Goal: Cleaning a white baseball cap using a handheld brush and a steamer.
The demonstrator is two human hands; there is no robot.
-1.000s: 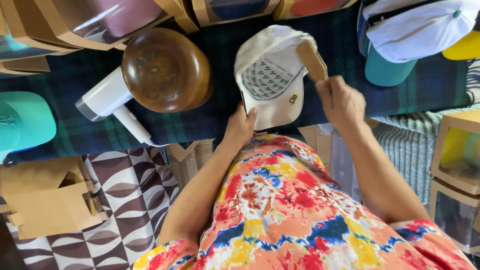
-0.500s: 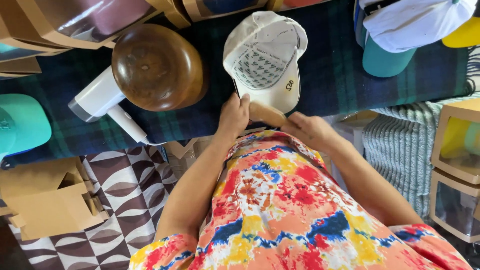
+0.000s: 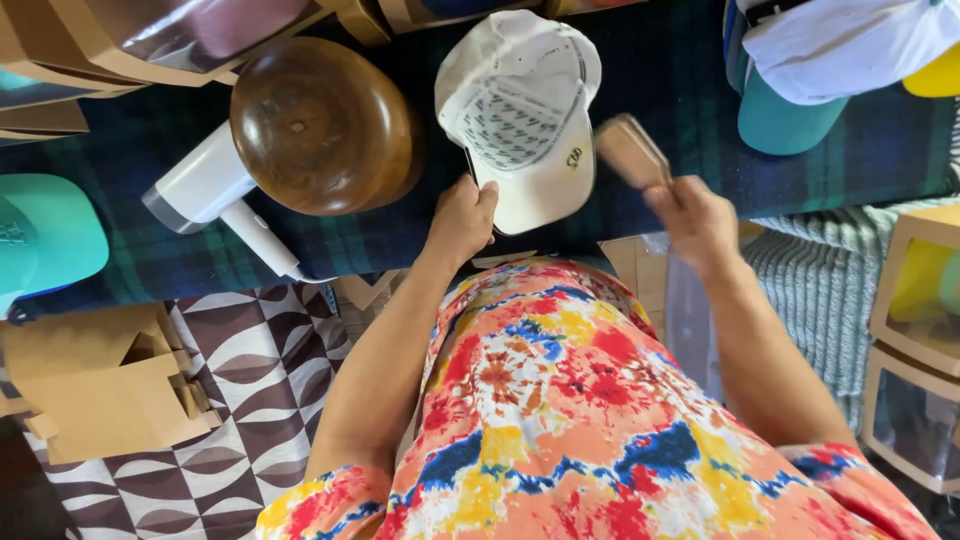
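A white mesh-backed cap (image 3: pixel 520 115) lies on a dark plaid cloth (image 3: pixel 660 70), its brim toward me. My left hand (image 3: pixel 462 218) grips the brim's near left edge. My right hand (image 3: pixel 697 220) holds a wooden brush (image 3: pixel 632 152) by its handle, lifted just right of the cap and blurred by motion. The brush is not touching the cap.
A round brown wooden hat block (image 3: pixel 318 125) and a white hand-held steamer (image 3: pixel 215 195) sit left of the cap. A teal cap (image 3: pixel 45 235) lies far left; white, teal and yellow caps (image 3: pixel 830 60) at top right. Cardboard boxes (image 3: pixel 100 385) stand on the patterned floor, more boxes (image 3: pixel 915 340) at right.
My right hand, low near my body half a second ago, has swung back up and right with the brush. My left hand stays on the brim. The view has shifted slightly.
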